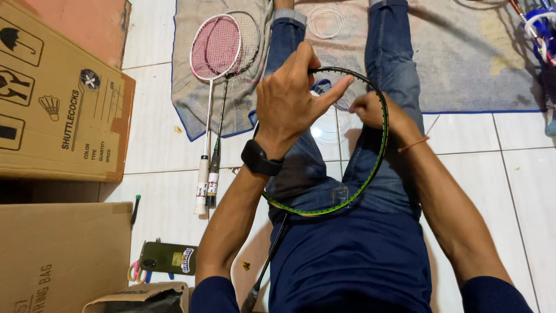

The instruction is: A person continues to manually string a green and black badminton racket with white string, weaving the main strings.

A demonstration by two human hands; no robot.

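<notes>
Bare white tile (509,191) lies open to the right of the right hand (366,110); nothing stands there until the blue-edged mat (463,64) further out; to the left, two strung rackets (217,87) lie side by side on the mat and tile, near the left hand (289,101), narrowing that side; beyond them cardboard boxes (58,98) wall off the left edge; a dark phone (168,258) and scissors (136,272) lie near the left elbow; the unstrung racket frame (379,145) rings both hands over the lap.
</notes>
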